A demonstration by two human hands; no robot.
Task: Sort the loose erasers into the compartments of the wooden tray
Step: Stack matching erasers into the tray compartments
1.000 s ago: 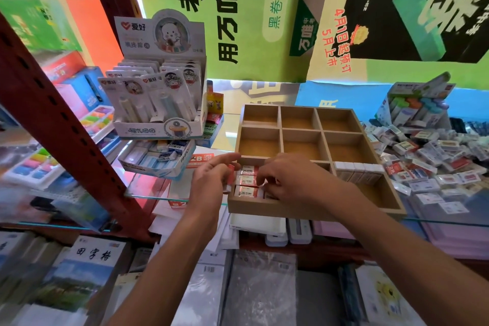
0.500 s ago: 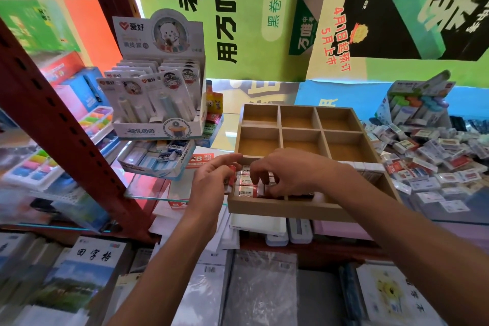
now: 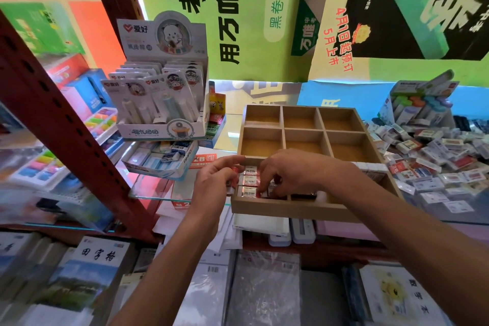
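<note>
The wooden tray (image 3: 291, 209) with its grid of compartments sits on a glass shelf. Its near-left compartment holds stacked red-and-white 2B erasers (image 3: 250, 180). My left hand (image 3: 215, 180) is at the tray's left edge and grips a few red-wrapped erasers (image 3: 233, 176). My right hand (image 3: 293, 171) reaches over the near row, its fingers curled down and pinching an eraser beside the stack. A row of white erasers (image 3: 370, 167) stands in the near-right compartment. The two far rows are bare.
A big heap of loose erasers (image 3: 436, 167) lies right of the tray. A cardboard display of correction tapes (image 3: 161, 103) stands to the left over an eraser box (image 3: 161, 159). A red shelf post (image 3: 66, 127) slants across the left. Notebooks lie below.
My right hand has slid a little left and lower into the near-left compartment. My left hand has stayed at the tray's left edge with its erasers.
</note>
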